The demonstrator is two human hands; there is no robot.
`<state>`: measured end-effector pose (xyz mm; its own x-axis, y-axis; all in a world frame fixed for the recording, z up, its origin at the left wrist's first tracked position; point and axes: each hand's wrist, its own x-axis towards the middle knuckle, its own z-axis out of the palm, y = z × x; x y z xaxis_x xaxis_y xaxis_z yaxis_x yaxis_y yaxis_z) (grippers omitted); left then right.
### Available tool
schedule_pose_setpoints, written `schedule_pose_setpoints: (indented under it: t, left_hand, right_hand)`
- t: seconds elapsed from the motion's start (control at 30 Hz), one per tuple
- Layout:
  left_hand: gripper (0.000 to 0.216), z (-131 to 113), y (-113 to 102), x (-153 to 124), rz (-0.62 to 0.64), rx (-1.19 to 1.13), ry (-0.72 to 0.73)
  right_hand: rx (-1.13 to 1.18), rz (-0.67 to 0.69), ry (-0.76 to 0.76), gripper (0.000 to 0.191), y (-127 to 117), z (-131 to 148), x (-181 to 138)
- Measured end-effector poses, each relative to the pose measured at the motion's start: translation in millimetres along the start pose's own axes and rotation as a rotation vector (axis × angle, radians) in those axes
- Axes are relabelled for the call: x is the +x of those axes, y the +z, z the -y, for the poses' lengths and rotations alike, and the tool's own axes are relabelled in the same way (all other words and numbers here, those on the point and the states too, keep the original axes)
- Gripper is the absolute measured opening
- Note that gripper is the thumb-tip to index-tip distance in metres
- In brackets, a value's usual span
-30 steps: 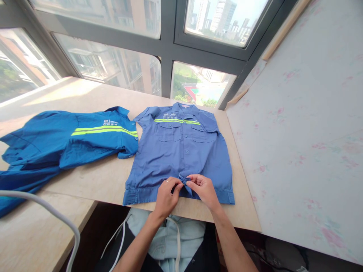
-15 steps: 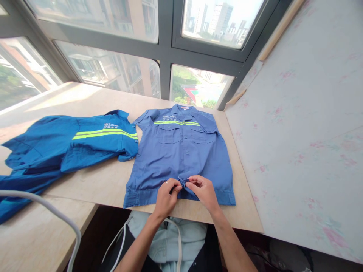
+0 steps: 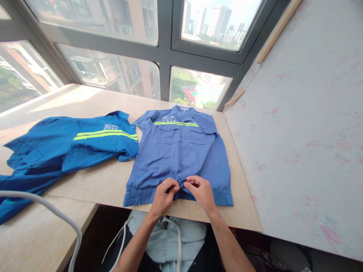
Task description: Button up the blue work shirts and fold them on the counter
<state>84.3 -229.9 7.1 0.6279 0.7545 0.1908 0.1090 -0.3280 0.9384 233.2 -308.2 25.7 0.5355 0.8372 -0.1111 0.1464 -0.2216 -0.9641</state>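
A blue work shirt with a yellow-green reflective stripe lies front side up, collar toward the window. Its upper buttons look fastened. At the bottom of the front placket, my left hand pinches the fabric between thumb and fingers. Close beside it, my right hand is closed on the other side of the same placket, lifting the cloth slightly. A small button or buttonhole there is hidden by the fingertips. To the left lies a darker blue work jacket with a similar stripe, touched by neither hand.
The shirt rests on a pale wooden tabletop under a grey-framed window. A flowered wall panel bounds the right side. A grey-white cable arches across the lower left, above another pale surface.
Both hands stay at the placket bottom, shifted very slightly left with the view. The fingers keep hold of the shirt; the garments lie as before.
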Motion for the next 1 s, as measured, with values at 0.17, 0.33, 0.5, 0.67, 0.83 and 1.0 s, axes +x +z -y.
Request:
schedule_pose_setpoints:
  t: [0.17, 0.33, 0.5, 0.67, 0.83, 1.0]
  left_hand:
    - [0.017, 1.6, -2.3, 1.0, 0.005, -0.006, 0.005]
    - [0.019, 3.6, -3.3, 0.3, 0.005, -0.043, 0.017]
    - [0.027, 8.5, -7.7, -7.5, -0.009, -0.176, 0.013]
    - [0.032, 22.3, -9.1, -15.6, -0.25, -0.332, -0.155]
    - [0.033, 29.8, -7.7, -18.2, -0.29, -0.381, -0.195]
    - [0.034, 24.5, -10.3, -18.0, -0.231, -0.378, -0.195]
  right_hand:
    - [0.005, -0.003, 0.001, 0.017, 2.9, 1.6, -1.2]
    - [-0.008, -0.024, -0.005, 0.018, 4.8, -1.9, 0.9]
    - [-0.034, -0.21, -0.017, 0.019, -4.2, -16.6, 15.3]
    - [0.265, -0.178, 0.091, 0.029, -24.0, -23.3, 17.4]
    - [0.484, -0.275, 0.189, 0.037, -51.6, -23.4, 5.6]
    - [0.444, -0.335, 0.197, 0.037, -69.0, -29.8, -1.3]
